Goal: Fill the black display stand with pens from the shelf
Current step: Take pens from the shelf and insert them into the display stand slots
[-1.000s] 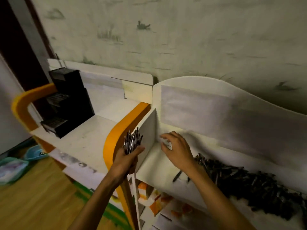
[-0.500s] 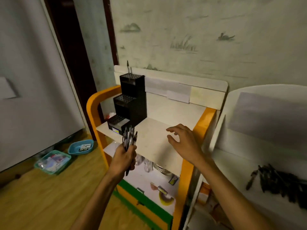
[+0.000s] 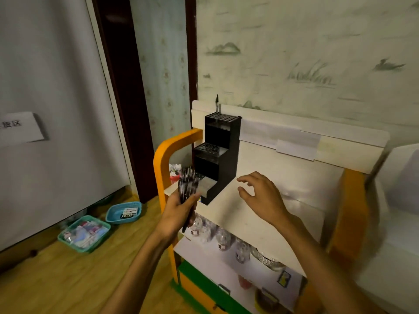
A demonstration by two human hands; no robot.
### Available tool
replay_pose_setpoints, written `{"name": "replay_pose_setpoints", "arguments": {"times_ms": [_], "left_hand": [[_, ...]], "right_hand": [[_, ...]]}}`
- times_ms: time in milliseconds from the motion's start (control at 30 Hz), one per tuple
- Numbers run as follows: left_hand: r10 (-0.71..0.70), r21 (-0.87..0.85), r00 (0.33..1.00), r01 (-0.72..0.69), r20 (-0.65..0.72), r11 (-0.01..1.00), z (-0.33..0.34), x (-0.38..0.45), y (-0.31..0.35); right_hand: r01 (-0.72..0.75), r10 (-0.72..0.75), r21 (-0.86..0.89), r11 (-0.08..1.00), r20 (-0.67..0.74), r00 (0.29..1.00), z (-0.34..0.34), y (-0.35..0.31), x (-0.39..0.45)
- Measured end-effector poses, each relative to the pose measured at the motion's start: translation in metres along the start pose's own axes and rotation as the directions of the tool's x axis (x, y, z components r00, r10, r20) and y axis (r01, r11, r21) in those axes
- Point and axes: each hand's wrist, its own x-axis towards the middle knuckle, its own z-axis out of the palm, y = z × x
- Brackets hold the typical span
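Left hand [image 3: 179, 214]: I see it gripping a bundle of pens [image 3: 188, 185], tips up.
Right hand [image 3: 263, 197]: fingers spread, loosely bent, holding nothing, over the shelf [image 3: 249, 214].
Stand [image 3: 217, 155]: at the pens' 1 o'clock, on the shelf; one pen [image 3: 217, 103] in its top tier.

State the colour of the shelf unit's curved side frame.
Orange, on the curved side frame; clearest in the head view.

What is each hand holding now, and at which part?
The left hand grips a bundle of pens around its lower part. The right hand holds nothing.
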Motion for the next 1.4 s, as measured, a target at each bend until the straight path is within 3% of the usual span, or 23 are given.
{"name": "replay_pose_setpoints", "arguments": {"times_ms": [267, 467, 1033, 1200, 1400], "left_hand": [[0.123, 0.012, 0.989, -0.124, 0.084, 0.992, -0.047, 0.144, 0.004], [0.095, -0.029, 0.983, -0.092, 0.159, 0.995, -0.064, 0.243, 0.005], [0.115, -0.217, 0.897, -0.022, 0.428, 0.976, -0.040, 0.420, 0.019], [0.164, -0.219, 0.844, -0.057, 0.511, 0.974, -0.035, 0.459, 0.032], [0.234, -0.294, 0.770, -0.064, 0.594, 0.954, -0.030, 0.489, 0.031]], "right_hand": [[0.026, -0.028, -0.027, 0.999, -0.062, 0.998, 0.051, -0.019, 0.117], [0.023, -0.030, -0.055, 0.998, -0.130, 0.991, 0.066, -0.015, 0.195], [-0.102, 0.066, -0.137, 0.985, -0.245, 0.967, 0.076, -0.010, 0.329], [-0.181, 0.167, -0.010, 0.983, -0.342, 0.925, 0.079, -0.019, 0.365], [-0.261, 0.384, 0.401, 0.878, -0.264, 0.885, 0.077, -0.022, 0.391]]}}
